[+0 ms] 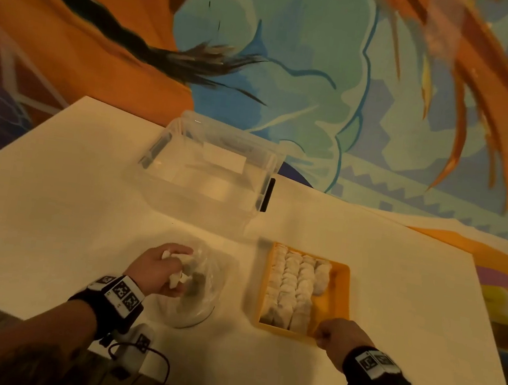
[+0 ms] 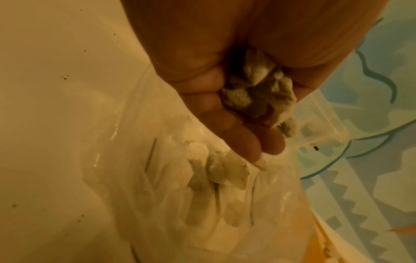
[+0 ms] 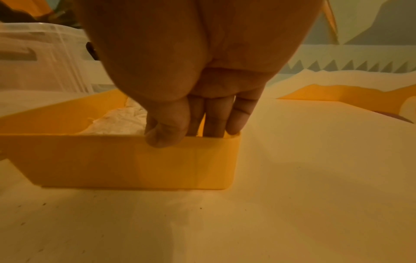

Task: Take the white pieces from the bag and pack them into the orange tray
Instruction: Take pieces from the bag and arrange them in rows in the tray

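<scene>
The left hand (image 1: 158, 268) is cupped around a small clump of white pieces (image 2: 261, 94), held over the mouth of the clear plastic bag (image 1: 198, 297), where more pieces lie (blurred through the film). The right hand (image 1: 339, 337) pinches the near wall of the orange tray (image 3: 135, 160), thumb outside and fingers (image 3: 216, 122) inside. Rows of white pieces fill the tray's left and middle; a clear lidded bin (image 1: 214, 165) stands behind on the white table (image 1: 53, 199).
</scene>
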Tool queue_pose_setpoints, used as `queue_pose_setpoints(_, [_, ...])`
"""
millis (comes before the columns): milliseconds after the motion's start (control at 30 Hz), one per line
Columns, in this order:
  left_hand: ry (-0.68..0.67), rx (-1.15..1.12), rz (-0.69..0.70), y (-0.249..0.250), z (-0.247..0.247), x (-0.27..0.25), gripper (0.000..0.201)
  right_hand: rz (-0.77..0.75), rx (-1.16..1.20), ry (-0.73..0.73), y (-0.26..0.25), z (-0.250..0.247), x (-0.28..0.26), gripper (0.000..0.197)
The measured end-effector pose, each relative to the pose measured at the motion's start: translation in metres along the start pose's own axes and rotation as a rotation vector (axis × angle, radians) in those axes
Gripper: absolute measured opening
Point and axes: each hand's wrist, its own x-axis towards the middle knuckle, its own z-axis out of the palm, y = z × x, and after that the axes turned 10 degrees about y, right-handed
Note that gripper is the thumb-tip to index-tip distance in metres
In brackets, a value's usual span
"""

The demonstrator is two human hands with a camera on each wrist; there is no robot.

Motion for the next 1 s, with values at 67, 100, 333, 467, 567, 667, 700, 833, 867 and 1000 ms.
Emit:
queue_pose_setpoints(67, [-0.002, -0.024, 0.002, 0.004, -0.001, -0.007, 0.021, 0.007, 0.013, 0.001, -0.001, 0.000, -0.001, 0.018])
queue_pose_setpoints(100, [-0.001, -0.036, 0.000, 0.005, -0.002, -0.009, 0.018, 0.008, 0.015, 0.002, -0.001, 0.000, -0.002, 0.018])
queue_pose_setpoints(333, [-0.124, -0.003, 0.118, 0.030, 0.009, -0.029, 0.009, -0.036, -0.008, -0.025, -0.002, -0.004, -0.008, 0.022])
queue_pose_setpoints(467, [-0.232, 0.163, 0.216, 0.053, 0.033, -0.042, 0.008, -0.093, 0.009, 0.025, -0.016, -0.023, -0.016, 0.030])
queue_pose_setpoints(567, [-0.272, 0.326, 0.311, 0.067, 0.062, -0.054, 0.018, -0.201, 0.314, 0.263, -0.038, -0.043, -0.023, 0.029])
queue_pose_setpoints(667, [-0.338, 0.460, 0.401, 0.080, 0.092, -0.072, 0.022, -0.298, 0.667, 0.312, -0.065, -0.060, -0.032, 0.028])
queue_pose_setpoints(700, [-0.357, 0.478, 0.424, 0.084, 0.100, -0.076, 0.022, -0.312, 0.731, 0.282, -0.070, -0.063, -0.034, 0.025])
queue_pose_setpoints(833, [-0.298, 0.450, 0.458, 0.090, 0.122, -0.081, 0.016, -0.257, 0.923, 0.332, -0.059, -0.065, -0.026, 0.005])
queue_pose_setpoints(867, [-0.268, 0.413, 0.452, 0.090, 0.127, -0.081, 0.014, -0.215, 1.003, 0.340, -0.051, -0.064, -0.024, 0.008])
queue_pose_setpoints(1000, [-0.209, 0.297, 0.392, 0.085, 0.149, -0.083, 0.007, -0.142, 1.198, 0.260, -0.030, -0.057, -0.023, 0.007])
